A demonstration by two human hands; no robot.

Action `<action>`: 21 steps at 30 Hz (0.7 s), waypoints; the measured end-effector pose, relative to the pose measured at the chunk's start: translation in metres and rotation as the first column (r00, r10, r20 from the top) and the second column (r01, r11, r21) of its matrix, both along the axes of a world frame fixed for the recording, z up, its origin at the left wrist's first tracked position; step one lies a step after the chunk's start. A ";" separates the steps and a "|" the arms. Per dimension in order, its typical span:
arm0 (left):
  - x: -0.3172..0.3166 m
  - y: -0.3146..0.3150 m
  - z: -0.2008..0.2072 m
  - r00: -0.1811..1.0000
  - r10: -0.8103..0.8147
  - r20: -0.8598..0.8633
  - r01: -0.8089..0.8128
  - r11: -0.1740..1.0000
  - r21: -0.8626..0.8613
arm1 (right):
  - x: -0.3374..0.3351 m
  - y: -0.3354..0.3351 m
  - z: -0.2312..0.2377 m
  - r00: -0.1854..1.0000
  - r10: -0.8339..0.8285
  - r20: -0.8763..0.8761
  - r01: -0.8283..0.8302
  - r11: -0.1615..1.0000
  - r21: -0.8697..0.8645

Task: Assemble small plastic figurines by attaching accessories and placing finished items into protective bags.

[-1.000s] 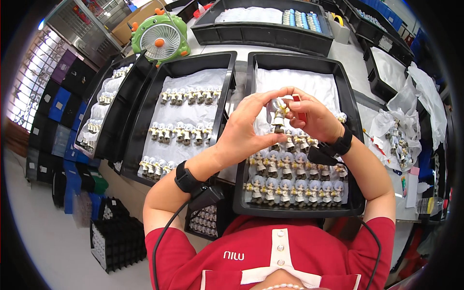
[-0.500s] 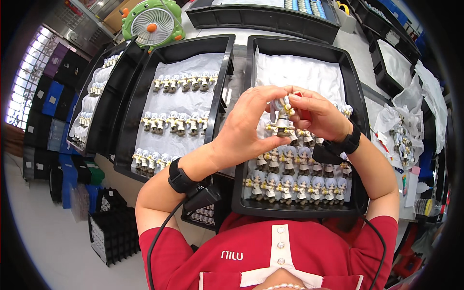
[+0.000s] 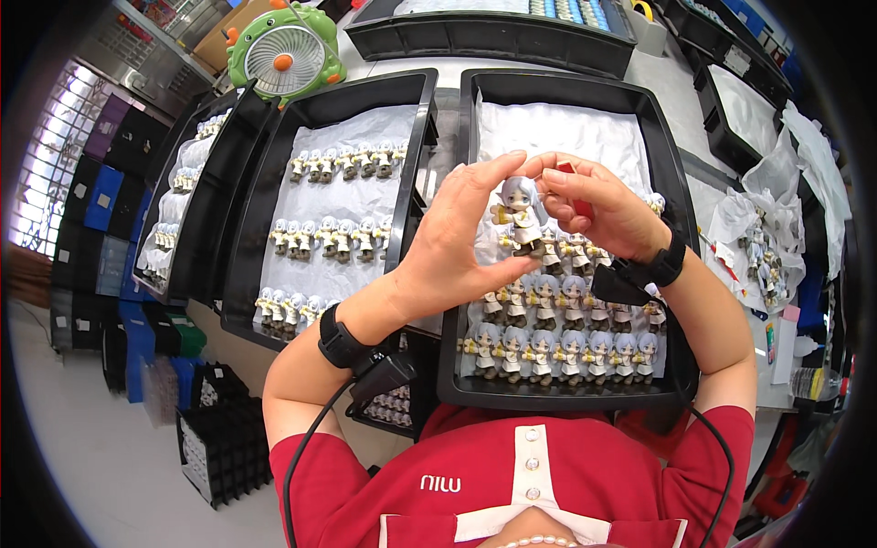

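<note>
Between the thumb and fingertips of my left hand [image 3: 438, 242], a small figurine [image 3: 522, 217] is held upright, its face and pale hair toward me. It has a white outfit and dark boots. My right hand [image 3: 612, 205] is closed round a slim red object [image 3: 583, 206], mostly hidden by the fingers; its kind cannot be made out. The right fingertips are beside the figurine's head. Below both hands, a black tray [image 3: 470, 137] lined with white paper [image 3: 557, 132] carries rows of similar figurines [image 3: 572, 352].
Left of it, another black tray [image 3: 427, 119] holds more figurine rows, with a third tray [image 3: 239, 155] tilted beyond. A green fan [image 3: 285, 59] stands at the back left. Crumpled white wrapping and loose figurines [image 3: 760, 260] lie to the right. Another tray [image 3: 484, 36] sits at the back.
The figurine has been turned in my left hand, so its face now shows. My right fingers have shifted slightly away from its head, still round the red object.
</note>
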State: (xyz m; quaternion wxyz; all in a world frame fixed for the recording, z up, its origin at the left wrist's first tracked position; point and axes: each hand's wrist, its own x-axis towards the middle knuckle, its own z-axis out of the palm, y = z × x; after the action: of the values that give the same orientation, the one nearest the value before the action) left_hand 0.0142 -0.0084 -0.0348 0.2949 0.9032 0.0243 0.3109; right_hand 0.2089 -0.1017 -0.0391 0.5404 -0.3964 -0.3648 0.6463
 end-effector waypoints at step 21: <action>0.003 0.004 -0.009 0.998 0.017 -0.059 -0.023 0.993 -0.113 | 0.002 -0.002 0.004 0.998 -0.039 -0.042 0.044 0.993 0.114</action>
State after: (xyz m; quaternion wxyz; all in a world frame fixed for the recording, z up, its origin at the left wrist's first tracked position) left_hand 0.0169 -0.0044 -0.0437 0.3419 0.8933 0.0594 0.2857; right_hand 0.2114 -0.1038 -0.0350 0.5827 -0.3593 -0.3821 0.6208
